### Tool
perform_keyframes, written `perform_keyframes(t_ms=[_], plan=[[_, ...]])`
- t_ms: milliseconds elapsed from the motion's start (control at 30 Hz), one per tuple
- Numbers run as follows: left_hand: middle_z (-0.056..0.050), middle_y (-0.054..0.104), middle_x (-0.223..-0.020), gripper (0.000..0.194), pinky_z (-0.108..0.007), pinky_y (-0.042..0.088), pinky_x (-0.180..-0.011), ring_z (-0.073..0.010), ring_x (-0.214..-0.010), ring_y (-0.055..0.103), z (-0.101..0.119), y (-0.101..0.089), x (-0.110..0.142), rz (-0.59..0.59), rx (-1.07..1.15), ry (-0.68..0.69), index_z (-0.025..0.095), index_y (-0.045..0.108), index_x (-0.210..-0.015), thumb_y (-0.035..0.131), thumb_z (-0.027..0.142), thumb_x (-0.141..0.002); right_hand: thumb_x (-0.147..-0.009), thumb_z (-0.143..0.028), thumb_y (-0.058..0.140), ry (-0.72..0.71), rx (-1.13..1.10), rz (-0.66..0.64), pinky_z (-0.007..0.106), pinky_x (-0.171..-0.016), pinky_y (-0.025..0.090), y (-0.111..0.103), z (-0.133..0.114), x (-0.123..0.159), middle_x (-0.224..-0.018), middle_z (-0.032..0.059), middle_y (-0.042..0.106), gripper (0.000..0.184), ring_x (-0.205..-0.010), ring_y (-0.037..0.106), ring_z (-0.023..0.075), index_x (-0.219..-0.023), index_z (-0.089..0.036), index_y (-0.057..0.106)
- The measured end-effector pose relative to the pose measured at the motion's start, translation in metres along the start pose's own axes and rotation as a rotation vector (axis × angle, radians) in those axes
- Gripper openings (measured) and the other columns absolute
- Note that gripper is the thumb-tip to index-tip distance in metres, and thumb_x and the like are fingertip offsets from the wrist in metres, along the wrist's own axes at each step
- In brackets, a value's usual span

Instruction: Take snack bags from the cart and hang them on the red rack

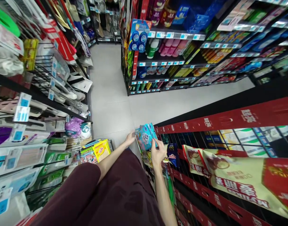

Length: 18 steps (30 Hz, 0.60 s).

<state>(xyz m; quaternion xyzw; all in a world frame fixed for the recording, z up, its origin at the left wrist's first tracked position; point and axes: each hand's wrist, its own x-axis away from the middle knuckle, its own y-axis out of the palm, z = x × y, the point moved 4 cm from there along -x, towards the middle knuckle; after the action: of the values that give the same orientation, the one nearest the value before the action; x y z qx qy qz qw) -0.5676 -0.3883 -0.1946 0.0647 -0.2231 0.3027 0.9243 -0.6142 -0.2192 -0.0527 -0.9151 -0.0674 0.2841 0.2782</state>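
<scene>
Several shiny light-blue packets [146, 136] with a round printed badge sit together at the end of the red-edged rack, low in front of me. My right hand [158, 152] is closed on the right side of the front packet, thumb and fingers pinching its edge. On the other side, my left hand [130, 138] is at the packets' left edge with its fingers bent together. Its fingertips are partly hidden, so what they hold cannot be made out. Just beside my right hand hangs a dark-blue packet [172, 154], and yellowish packets [147, 158] show below the light-blue ones.
Large cream-and-red bags [238, 175] jut out from the rack [200, 124] on my right. Crowded shelves line the left, with a yellow package [102, 150] near my left forearm. Grey floor [108, 78] runs ahead, beside a shelf of bottles [153, 48].
</scene>
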Motion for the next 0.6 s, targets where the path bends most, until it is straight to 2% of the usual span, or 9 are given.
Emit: perform_keyframes(t_ms=[67,133,267,367,500,600], plan=[[-0.011,0.057,-0.110,0.024,-0.039,0.047,-0.090,-0.0225,-0.100,0.059,0.010,-0.001,-0.002,0.086,-0.056,0.085,0.016,0.058,-0.104,0.057,0.015,-0.080,-0.089,-0.030,0.059,0.036,0.018,0.048,0.030,-0.074,0.051,-0.002,0.010,0.004,-0.081,0.0090,0.069,0.022,-0.075,0.064,0.0170,-0.088,-0.013,0.071],[-0.009,0.055,-0.113,0.018,-0.035,0.046,-0.092,-0.0190,-0.101,0.057,0.032,0.006,-0.004,0.117,-0.087,0.201,0.018,0.059,-0.102,0.051,0.018,-0.086,-0.088,-0.033,0.059,0.081,0.037,0.102,0.031,-0.074,0.051,-0.007,0.020,0.006,-0.080,0.0096,0.068,0.024,-0.075,0.063,0.0176,-0.087,-0.012,0.071],[-0.003,0.060,-0.101,0.014,-0.028,0.047,-0.091,-0.0139,-0.093,0.059,0.090,0.036,-0.003,0.010,-0.128,0.447,0.022,0.063,-0.097,0.053,0.025,-0.089,-0.088,-0.037,0.059,0.133,0.060,0.140,0.033,-0.074,0.051,-0.015,0.029,0.001,-0.081,0.0103,0.067,0.028,-0.076,0.063,0.0187,-0.088,-0.011,0.070],[-0.005,0.060,-0.105,0.018,-0.031,0.047,-0.092,-0.0152,-0.098,0.058,0.128,0.061,0.003,-0.106,-0.236,0.794,0.020,0.062,-0.103,0.050,0.020,-0.090,-0.089,-0.039,0.057,0.146,0.081,0.145,0.033,-0.075,0.051,-0.013,0.030,-0.006,-0.083,0.0108,0.067,0.030,-0.077,0.063,0.0192,-0.089,-0.011,0.070],[-0.007,0.058,-0.117,0.033,-0.038,0.045,-0.099,-0.0196,-0.111,0.052,0.144,0.078,0.001,-0.283,-0.389,1.020,0.019,0.057,-0.115,0.053,0.010,-0.084,-0.089,-0.040,0.055,0.172,0.104,0.143,0.032,-0.075,0.050,-0.006,0.032,-0.015,-0.083,0.0110,0.067,0.032,-0.077,0.063,0.0191,-0.090,-0.011,0.070],[-0.010,0.052,-0.124,0.026,-0.040,0.046,-0.098,-0.0215,-0.114,0.049,0.143,0.078,-0.001,-0.315,-0.497,1.098,0.018,0.061,-0.110,0.052,0.013,-0.086,-0.089,-0.040,0.056,0.191,0.113,0.164,0.030,-0.073,0.049,-0.004,0.035,-0.020,-0.083,0.0108,0.067,0.033,-0.076,0.063,0.0190,-0.090,-0.011,0.071]])
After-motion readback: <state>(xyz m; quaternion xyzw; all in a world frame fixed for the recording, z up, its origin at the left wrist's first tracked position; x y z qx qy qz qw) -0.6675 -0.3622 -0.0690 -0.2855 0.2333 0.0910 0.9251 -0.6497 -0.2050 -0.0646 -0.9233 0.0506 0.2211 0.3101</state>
